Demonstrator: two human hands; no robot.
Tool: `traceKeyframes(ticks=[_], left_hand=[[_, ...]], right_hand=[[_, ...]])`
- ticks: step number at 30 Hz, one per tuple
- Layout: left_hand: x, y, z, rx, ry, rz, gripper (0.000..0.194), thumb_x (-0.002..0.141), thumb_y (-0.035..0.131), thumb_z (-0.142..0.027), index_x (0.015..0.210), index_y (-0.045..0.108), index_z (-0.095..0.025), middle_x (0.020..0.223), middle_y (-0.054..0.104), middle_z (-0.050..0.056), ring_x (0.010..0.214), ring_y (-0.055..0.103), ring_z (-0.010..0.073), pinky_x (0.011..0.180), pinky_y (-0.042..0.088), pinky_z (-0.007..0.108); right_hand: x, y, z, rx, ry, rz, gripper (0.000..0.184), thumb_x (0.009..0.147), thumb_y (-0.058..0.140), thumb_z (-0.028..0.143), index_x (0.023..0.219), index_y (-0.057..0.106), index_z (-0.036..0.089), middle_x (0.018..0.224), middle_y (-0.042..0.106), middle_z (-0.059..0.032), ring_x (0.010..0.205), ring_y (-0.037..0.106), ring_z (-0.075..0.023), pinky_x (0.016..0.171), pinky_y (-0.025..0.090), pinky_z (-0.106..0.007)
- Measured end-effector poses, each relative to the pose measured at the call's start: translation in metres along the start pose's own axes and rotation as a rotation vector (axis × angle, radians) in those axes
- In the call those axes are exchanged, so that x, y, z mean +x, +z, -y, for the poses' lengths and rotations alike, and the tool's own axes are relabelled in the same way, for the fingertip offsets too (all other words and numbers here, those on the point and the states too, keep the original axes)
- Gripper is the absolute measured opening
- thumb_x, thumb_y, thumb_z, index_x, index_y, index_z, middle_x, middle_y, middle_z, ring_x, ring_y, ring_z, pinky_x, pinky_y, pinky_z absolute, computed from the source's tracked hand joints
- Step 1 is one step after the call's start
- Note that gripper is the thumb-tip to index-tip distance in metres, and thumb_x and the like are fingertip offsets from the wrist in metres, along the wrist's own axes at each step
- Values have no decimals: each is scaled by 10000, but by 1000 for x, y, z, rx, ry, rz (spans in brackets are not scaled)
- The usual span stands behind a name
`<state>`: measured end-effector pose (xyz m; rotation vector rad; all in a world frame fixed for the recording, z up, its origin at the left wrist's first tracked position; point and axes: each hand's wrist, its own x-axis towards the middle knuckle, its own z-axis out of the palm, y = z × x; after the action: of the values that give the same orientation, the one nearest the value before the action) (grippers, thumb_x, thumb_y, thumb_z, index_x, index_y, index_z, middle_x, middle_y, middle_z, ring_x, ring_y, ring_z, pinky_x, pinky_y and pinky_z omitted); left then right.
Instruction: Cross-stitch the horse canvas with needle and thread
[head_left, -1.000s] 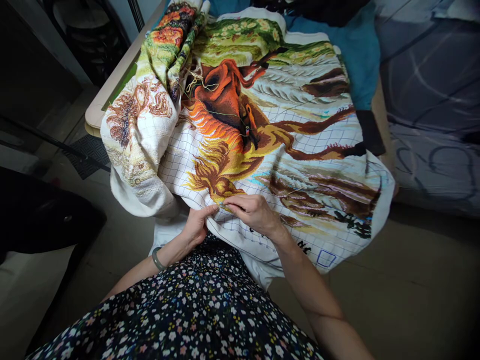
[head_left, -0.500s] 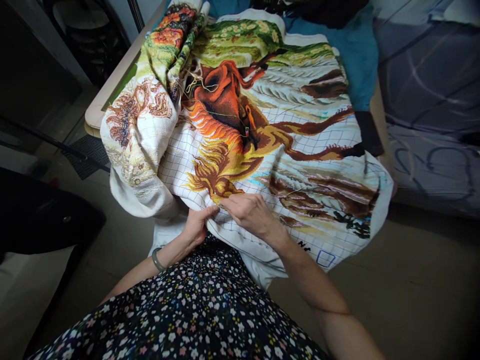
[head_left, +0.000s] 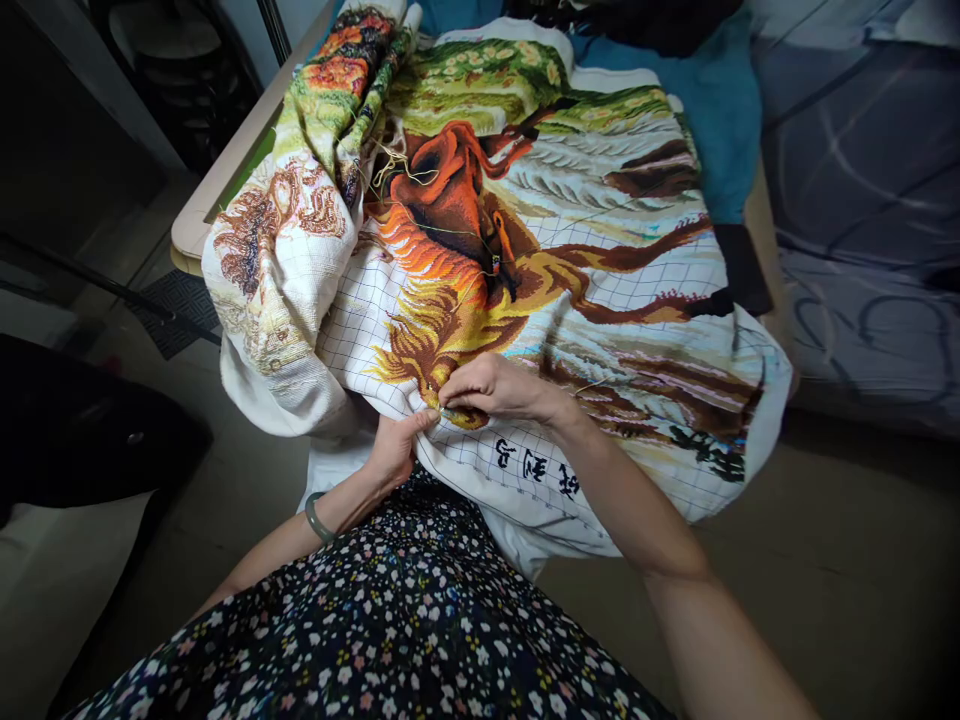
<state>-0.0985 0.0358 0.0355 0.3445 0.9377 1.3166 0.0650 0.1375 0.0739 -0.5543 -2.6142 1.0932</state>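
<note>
A large cross-stitch cloth (head_left: 360, 300), printed with a grid, spreads before me and hangs over my lap. Its stitched horse (head_left: 450, 290) is in orange, brown and yellow, with the head towards me. At the near edge my left hand (head_left: 395, 445) grips the cloth, thumb on top and fingers hidden underneath. My right hand (head_left: 487, 388) is closed in a pinch at the horse's head, close to the left thumb. A small pale glint shows at its fingertips, too small to name. Loose yellowish threads (head_left: 409, 170) lie on the stitching.
The cloth's left part is bunched into a roll (head_left: 277, 240) over the table's corner (head_left: 187, 235). A teal cloth (head_left: 720, 120) lies under the far right side, with a dark bundle (head_left: 645, 20) behind. Grey patterned bedding (head_left: 862, 200) is at the right.
My right hand has moved slightly up, with its wrist and forearm swung to the right. Dark stitched characters near the hem now show. The left hand stays in place.
</note>
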Motion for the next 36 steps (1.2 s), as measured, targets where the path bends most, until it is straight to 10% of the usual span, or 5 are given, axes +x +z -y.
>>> traceKeyframes(ticks=[20, 31, 36], left_hand=[[3, -2, 2, 3, 2, 21, 783, 557, 839, -128, 1288, 576, -225, 1258, 694, 86, 1262, 586, 280, 1127, 410, 440], [-6, 1, 3, 96, 98, -89, 720, 583, 788, -123, 1275, 601, -187, 1192, 717, 94, 1184, 627, 260, 1085, 438, 416], [-8, -1, -3, 108, 48, -148, 694, 578, 803, -155, 1248, 621, -170, 1165, 730, 90, 1108, 665, 261, 1051, 463, 407]], right_hand=[[3, -2, -4, -40, -26, 64, 234, 937, 528, 243, 874, 744, 176, 793, 726, -28, 706, 588, -122, 667, 373, -235], [9, 9, 61, -557, 387, 165, 183, 943, 526, 178, 1019, 691, 148, 814, 722, -102, 733, 661, -209, 624, 358, -278], [2, 57, 85, -482, 539, -258, 338, 1009, 472, 355, 1215, 611, 126, 1092, 689, -176, 860, 686, -229, 634, 452, -286]])
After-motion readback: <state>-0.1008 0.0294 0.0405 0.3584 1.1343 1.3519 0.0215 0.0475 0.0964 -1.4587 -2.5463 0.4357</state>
